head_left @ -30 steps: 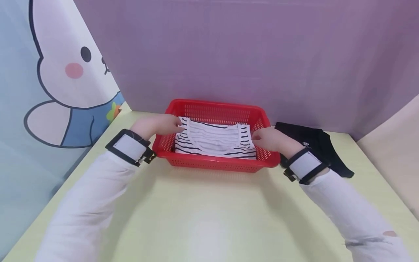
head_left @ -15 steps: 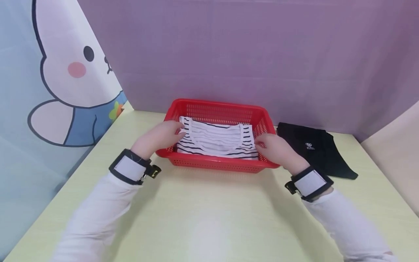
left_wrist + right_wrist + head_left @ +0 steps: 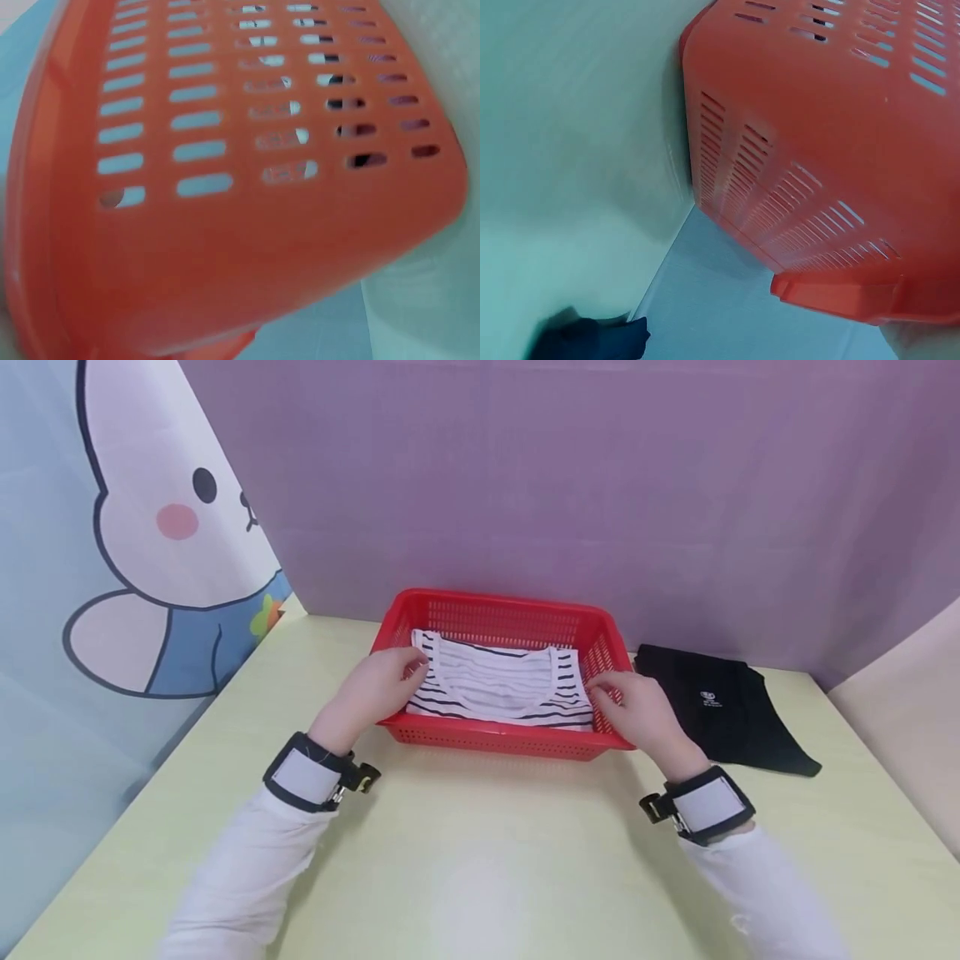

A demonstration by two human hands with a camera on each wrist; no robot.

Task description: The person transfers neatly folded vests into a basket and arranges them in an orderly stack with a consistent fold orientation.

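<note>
A white top with dark stripes lies folded in a red plastic basket, its scooped neckline toward me. My left hand hangs over the basket's left rim, fingertips by the top's left shoulder. At the opposite rim, my right hand has loosely bent fingers beside the top's right edge. Thumb and forefinger stand slightly apart on both hands, and I see no fabric pinched. Whether the fingertips touch the cloth I cannot tell. Slotted basket walls fill most of the left wrist view.
A folded black garment with a small white print lies on the pale table, right of the basket. Behind the basket rises a purple cloth backdrop. A blue curtain with a cartoon rabbit hangs at the left.
Both hands and forearms have drawn back slightly toward me. The basket and the striped top keep their places; the view has shifted a little.
</note>
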